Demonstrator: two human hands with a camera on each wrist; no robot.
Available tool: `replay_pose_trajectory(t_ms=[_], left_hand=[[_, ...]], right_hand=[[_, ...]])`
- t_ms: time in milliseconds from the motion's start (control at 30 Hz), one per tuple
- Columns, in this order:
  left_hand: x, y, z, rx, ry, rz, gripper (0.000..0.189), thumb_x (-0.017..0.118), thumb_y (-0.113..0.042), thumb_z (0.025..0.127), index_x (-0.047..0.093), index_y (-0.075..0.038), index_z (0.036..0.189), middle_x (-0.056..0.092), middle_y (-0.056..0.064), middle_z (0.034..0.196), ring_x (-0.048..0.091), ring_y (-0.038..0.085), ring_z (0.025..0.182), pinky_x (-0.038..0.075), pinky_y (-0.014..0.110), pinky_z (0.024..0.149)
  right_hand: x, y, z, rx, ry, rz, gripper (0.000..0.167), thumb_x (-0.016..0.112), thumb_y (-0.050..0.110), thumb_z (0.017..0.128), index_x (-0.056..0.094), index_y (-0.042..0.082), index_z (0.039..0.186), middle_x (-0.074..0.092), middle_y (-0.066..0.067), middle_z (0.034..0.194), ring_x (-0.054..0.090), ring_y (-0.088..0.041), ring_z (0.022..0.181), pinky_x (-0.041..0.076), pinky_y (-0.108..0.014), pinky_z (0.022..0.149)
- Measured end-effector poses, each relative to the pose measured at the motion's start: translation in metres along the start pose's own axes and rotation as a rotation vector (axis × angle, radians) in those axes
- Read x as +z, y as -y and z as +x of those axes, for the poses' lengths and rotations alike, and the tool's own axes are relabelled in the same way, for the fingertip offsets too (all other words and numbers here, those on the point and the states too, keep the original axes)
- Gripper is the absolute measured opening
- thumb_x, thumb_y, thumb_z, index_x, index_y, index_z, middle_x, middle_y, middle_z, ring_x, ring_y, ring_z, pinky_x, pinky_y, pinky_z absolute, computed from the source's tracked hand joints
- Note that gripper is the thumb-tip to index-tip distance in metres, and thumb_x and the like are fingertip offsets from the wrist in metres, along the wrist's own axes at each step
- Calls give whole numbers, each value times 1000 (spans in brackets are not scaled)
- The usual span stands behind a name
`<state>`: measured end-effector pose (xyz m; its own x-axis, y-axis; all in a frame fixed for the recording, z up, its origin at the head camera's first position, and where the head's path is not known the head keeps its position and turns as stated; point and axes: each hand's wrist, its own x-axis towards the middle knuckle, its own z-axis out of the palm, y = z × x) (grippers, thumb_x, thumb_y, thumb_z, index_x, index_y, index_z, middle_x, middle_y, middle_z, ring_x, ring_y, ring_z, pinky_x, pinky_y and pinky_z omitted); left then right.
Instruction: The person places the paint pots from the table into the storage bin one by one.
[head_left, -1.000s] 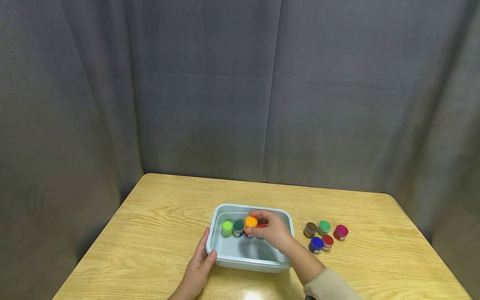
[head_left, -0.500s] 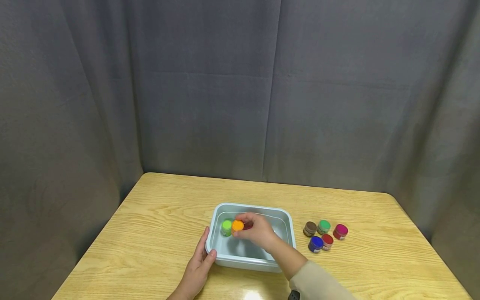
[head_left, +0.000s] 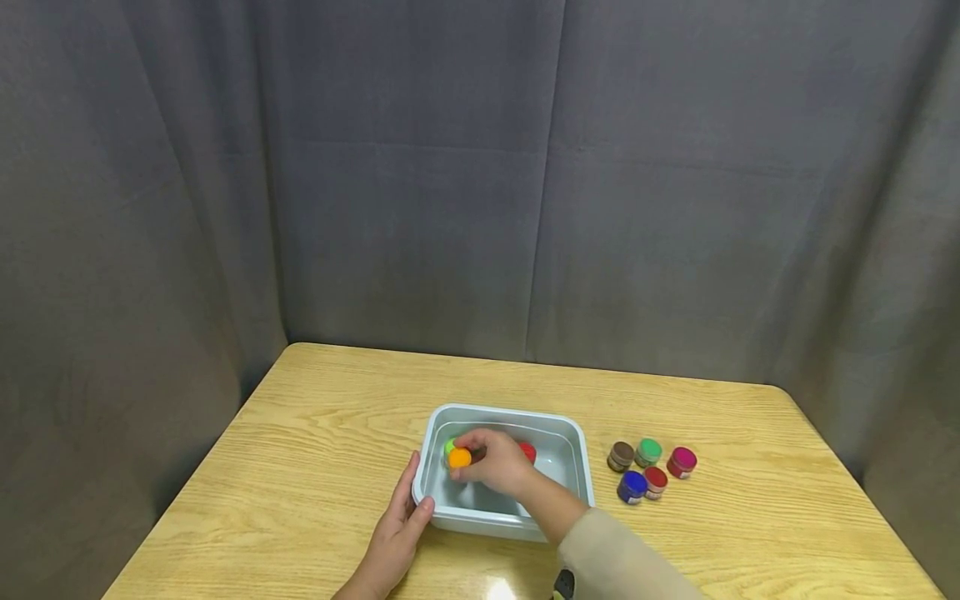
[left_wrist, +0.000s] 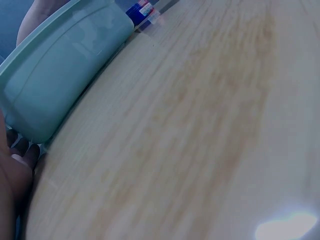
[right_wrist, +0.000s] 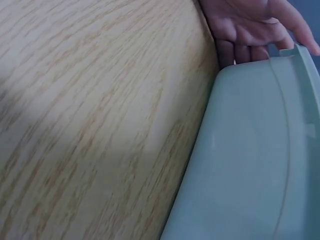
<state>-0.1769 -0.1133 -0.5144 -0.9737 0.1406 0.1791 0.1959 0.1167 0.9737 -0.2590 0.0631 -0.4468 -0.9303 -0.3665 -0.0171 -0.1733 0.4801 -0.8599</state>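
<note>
The right hand [head_left: 495, 461] is pinching the orange jar [head_left: 460, 458] inside the tub [head_left: 483, 525]; the left hand [head_left: 395, 532], unclenched, is touching the tub's left end.

One tray [head_left: 491, 525], one table [head_left: 337, 433], one left hand [head_left: 393, 531], one right hand [head_left: 495, 463], eight visible jars [head_left: 633, 487]
Five right of the tray; three in or over it: orange jar [head_left: 460, 458], lime jar [head_left: 449, 447], red jar [head_left: 528, 452].

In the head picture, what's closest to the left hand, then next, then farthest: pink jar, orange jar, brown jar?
From the left hand:
1. Orange jar, held by the right hand, in or above the tub.
2. Brown jar, on the table right of the tub.
3. Pink jar, farther right.
</note>
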Motion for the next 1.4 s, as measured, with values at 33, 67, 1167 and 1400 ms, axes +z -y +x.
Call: replay_pose_trajectory(t_ms=[33,67,1167,1400], left_hand=[[0,0,0,3,1,-1,61,42,-19,106,11,-10,158,7,19,164,22,44,146,35,42,113],[0,-1,0,6,2,0,61,42,-18,106,11,-10,158,7,20,164,23,44,145,36,41,113],[-1,-1,0,2,17,-15,61,40,-17,106,9,-11,158,6,23,163,21,47,145,34,50,111],[0,2,1,-13,14,-15,62,41,-18,106,8,-9,158,6,21,164,21,46,146,32,48,112]], right_hand=[[0,0,0,4,7,-6,40,83,6,74,69,0,111,69,-11,105,61,-14,87,54,-23,77],[1,0,1,6,14,-15,40,83,6,74,69,1,111,69,-10,105,61,-15,87,54,-24,77],[9,3,3,46,25,-164,44,88,12,70,71,8,110,67,-7,102,58,-15,87,53,-29,77],[3,1,0,48,20,-84,43,84,11,74,69,6,114,67,-9,105,60,-17,90,54,-28,77]])
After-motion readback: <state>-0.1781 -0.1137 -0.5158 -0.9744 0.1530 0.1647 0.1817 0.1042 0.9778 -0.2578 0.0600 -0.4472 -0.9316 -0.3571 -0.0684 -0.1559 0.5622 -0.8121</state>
